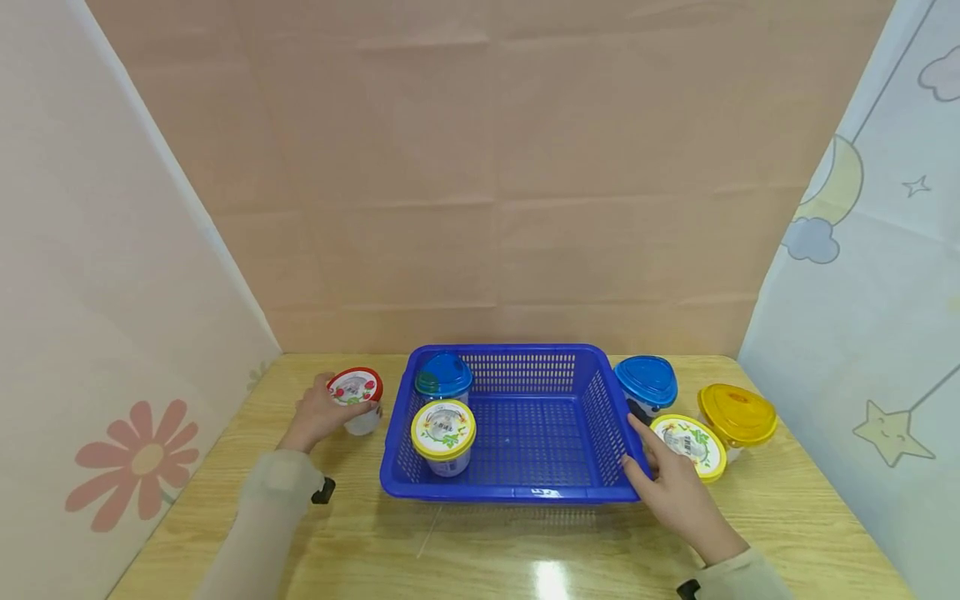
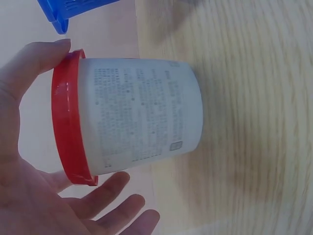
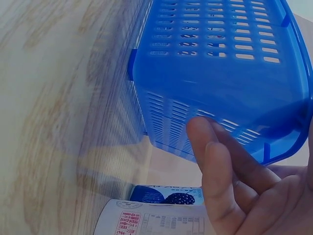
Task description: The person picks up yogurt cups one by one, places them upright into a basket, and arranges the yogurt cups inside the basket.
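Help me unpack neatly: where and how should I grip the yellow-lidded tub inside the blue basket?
Probably from above, pinching the rim of its yellow lid: the tub stands lid up, and the walls of the blue basket rise around its body.

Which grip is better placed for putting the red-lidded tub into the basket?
Probably the left grip: it holds the tub, while the right grip is at the opposite side of the basket.

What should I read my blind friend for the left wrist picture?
A person's left grip holds a white tub by its red lid. The tub, blurrily printed, appears sideways; a table fills the right, and a blue basket shows partly top left.
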`<act>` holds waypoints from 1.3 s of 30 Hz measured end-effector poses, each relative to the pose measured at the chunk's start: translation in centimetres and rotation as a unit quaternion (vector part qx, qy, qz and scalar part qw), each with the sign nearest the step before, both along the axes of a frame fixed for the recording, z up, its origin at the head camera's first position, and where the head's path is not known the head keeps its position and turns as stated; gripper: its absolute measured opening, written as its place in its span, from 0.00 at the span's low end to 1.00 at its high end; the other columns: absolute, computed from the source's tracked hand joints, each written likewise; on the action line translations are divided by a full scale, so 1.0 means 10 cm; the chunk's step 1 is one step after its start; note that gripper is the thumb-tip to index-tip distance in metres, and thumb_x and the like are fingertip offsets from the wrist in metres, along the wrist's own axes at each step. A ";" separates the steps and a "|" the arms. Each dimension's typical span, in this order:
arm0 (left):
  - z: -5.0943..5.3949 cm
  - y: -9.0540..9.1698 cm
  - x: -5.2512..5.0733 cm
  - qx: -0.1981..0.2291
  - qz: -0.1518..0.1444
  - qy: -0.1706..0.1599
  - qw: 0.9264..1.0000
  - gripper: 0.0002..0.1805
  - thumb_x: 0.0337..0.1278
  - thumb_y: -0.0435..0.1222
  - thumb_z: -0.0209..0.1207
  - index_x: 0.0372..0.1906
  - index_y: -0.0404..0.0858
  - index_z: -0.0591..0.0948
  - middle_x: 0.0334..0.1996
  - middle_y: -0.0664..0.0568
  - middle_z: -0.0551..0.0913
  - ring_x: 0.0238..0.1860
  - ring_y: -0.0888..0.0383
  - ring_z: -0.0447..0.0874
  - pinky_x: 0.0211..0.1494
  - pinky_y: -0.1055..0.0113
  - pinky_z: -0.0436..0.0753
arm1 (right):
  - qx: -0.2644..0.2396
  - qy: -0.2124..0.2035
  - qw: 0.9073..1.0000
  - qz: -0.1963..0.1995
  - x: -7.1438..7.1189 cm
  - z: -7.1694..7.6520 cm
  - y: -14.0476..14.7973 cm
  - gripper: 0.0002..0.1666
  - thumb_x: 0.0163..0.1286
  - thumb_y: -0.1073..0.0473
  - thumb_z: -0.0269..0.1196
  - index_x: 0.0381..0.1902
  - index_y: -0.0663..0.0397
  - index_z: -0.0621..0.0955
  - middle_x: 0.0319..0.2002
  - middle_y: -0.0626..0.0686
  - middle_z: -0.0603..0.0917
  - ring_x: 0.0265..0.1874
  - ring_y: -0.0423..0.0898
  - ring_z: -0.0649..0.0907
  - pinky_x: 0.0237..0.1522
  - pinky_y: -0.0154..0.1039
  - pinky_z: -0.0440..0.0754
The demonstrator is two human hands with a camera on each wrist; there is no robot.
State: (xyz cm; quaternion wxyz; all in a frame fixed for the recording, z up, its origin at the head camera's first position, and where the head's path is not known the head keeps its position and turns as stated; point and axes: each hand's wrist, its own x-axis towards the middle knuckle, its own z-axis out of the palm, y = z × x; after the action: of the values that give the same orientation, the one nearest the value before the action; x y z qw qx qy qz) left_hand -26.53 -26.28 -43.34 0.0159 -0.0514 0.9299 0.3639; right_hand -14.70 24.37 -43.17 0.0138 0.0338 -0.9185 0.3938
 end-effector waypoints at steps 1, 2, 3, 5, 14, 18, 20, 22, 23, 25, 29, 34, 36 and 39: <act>-0.01 0.00 0.00 0.008 -0.001 -0.002 1.000 0.62 0.49 0.58 0.71 0.75 0.27 0.50 0.64 0.26 0.67 0.61 0.30 0.68 0.60 0.37 0.72 | -0.001 -0.001 1.000 0.000 0.00 0.00 0.00 0.39 0.74 0.56 0.59 0.78 0.57 0.58 0.52 0.67 0.84 0.44 0.51 0.87 0.37 0.38 0.86; -0.02 -0.01 -0.01 0.015 -0.002 -0.003 1.000 0.61 0.49 0.58 0.71 0.74 0.28 0.51 0.63 0.27 0.69 0.61 0.32 0.70 0.60 0.38 0.73 | -0.003 -0.002 1.000 0.000 0.00 -0.01 0.00 0.39 0.74 0.57 0.59 0.78 0.56 0.58 0.53 0.67 0.84 0.44 0.51 0.87 0.37 0.38 0.86; -0.03 -0.01 -0.01 0.021 -0.004 -0.003 1.000 0.60 0.49 0.57 0.71 0.74 0.28 0.51 0.63 0.28 0.70 0.60 0.33 0.71 0.60 0.39 0.74 | -0.004 -0.002 1.000 0.000 0.00 -0.01 0.00 0.39 0.74 0.57 0.59 0.78 0.56 0.58 0.53 0.67 0.84 0.44 0.52 0.87 0.37 0.38 0.86; -0.05 -0.02 -0.01 0.031 -0.004 -0.003 1.000 0.60 0.50 0.57 0.71 0.74 0.29 0.51 0.63 0.28 0.71 0.60 0.34 0.73 0.60 0.40 0.74 | -0.006 -0.003 1.000 0.001 0.00 -0.01 0.01 0.39 0.74 0.57 0.59 0.78 0.56 0.58 0.54 0.68 0.83 0.45 0.52 0.87 0.39 0.40 0.87; -0.07 -0.03 -0.05 0.043 -0.007 -0.005 0.999 0.60 0.50 0.56 0.71 0.75 0.30 0.50 0.64 0.29 0.70 0.61 0.34 0.72 0.62 0.39 0.73 | -0.001 -0.004 1.000 -0.003 -0.01 -0.01 0.01 0.40 0.74 0.56 0.59 0.78 0.55 0.58 0.54 0.68 0.83 0.46 0.53 0.87 0.39 0.41 0.87; -0.07 -0.03 -0.04 0.050 -0.005 -0.009 0.999 0.60 0.50 0.56 0.71 0.75 0.30 0.49 0.64 0.29 0.69 0.61 0.34 0.72 0.63 0.39 0.73 | 0.001 -0.005 1.000 -0.003 -0.01 -0.01 0.00 0.39 0.74 0.56 0.59 0.78 0.56 0.59 0.54 0.68 0.83 0.45 0.53 0.87 0.39 0.41 0.87; -0.07 -0.03 -0.03 0.053 -0.004 -0.011 0.999 0.61 0.50 0.56 0.72 0.75 0.30 0.49 0.64 0.29 0.69 0.61 0.34 0.71 0.63 0.39 0.72 | 0.000 -0.005 1.000 -0.003 -0.01 0.00 0.00 0.39 0.74 0.56 0.59 0.78 0.56 0.59 0.54 0.68 0.83 0.45 0.53 0.87 0.39 0.41 0.87; -0.06 -0.02 -0.03 0.055 -0.001 -0.013 0.998 0.61 0.49 0.56 0.72 0.75 0.30 0.48 0.64 0.29 0.69 0.61 0.34 0.71 0.64 0.39 0.72 | -0.001 -0.004 1.000 -0.002 -0.01 0.00 0.00 0.39 0.74 0.56 0.59 0.78 0.56 0.58 0.54 0.68 0.83 0.46 0.54 0.87 0.40 0.42 0.87; -0.06 -0.02 -0.03 0.057 -0.001 -0.015 0.998 0.61 0.49 0.56 0.72 0.75 0.30 0.48 0.64 0.29 0.69 0.62 0.34 0.71 0.64 0.39 0.72 | -0.002 -0.004 1.000 -0.001 -0.01 0.01 0.00 0.39 0.74 0.56 0.59 0.78 0.56 0.58 0.54 0.68 0.83 0.46 0.54 0.87 0.40 0.42 0.87; -0.05 -0.01 -0.02 0.059 -0.001 -0.015 0.998 0.62 0.49 0.56 0.72 0.75 0.30 0.48 0.64 0.28 0.68 0.62 0.34 0.71 0.64 0.39 0.71 | -0.003 -0.005 1.000 -0.001 0.00 0.01 0.00 0.39 0.74 0.56 0.59 0.78 0.56 0.58 0.55 0.68 0.83 0.47 0.54 0.87 0.40 0.42 0.87; -0.04 -0.01 -0.01 0.060 -0.002 -0.016 0.998 0.62 0.49 0.56 0.72 0.75 0.29 0.48 0.65 0.28 0.68 0.62 0.33 0.70 0.64 0.38 0.71 | -0.002 -0.006 1.000 -0.002 0.00 0.00 0.01 0.40 0.74 0.56 0.59 0.78 0.56 0.58 0.54 0.68 0.83 0.47 0.54 0.87 0.40 0.42 0.87; -0.06 -0.02 -0.03 0.061 -0.003 -0.017 0.998 0.61 0.50 0.55 0.72 0.75 0.29 0.48 0.65 0.29 0.68 0.63 0.34 0.71 0.65 0.38 0.71 | -0.001 -0.004 1.000 -0.002 -0.01 -0.01 0.01 0.39 0.74 0.56 0.59 0.78 0.56 0.58 0.54 0.68 0.83 0.47 0.54 0.87 0.40 0.42 0.87; -0.07 -0.02 -0.03 0.061 -0.004 -0.017 0.998 0.61 0.50 0.56 0.71 0.75 0.29 0.47 0.65 0.28 0.68 0.63 0.34 0.71 0.64 0.38 0.71 | 0.001 -0.003 1.000 -0.002 -0.01 -0.01 0.01 0.39 0.74 0.56 0.59 0.78 0.56 0.59 0.54 0.68 0.83 0.46 0.53 0.87 0.40 0.42 0.87; -0.07 -0.03 -0.04 0.061 -0.005 -0.018 0.998 0.62 0.50 0.56 0.71 0.75 0.29 0.47 0.65 0.28 0.68 0.63 0.33 0.70 0.64 0.38 0.71 | 0.002 0.000 1.000 -0.002 -0.01 -0.01 0.01 0.39 0.74 0.56 0.58 0.78 0.56 0.58 0.54 0.68 0.83 0.45 0.53 0.87 0.39 0.41 0.87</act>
State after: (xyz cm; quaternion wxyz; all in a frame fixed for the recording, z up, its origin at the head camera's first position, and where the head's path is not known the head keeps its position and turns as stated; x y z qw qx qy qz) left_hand -26.93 -26.60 -44.04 0.0376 -0.0525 0.9057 0.4190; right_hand -14.82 24.45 -43.23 0.0142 0.0320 -0.9193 0.3920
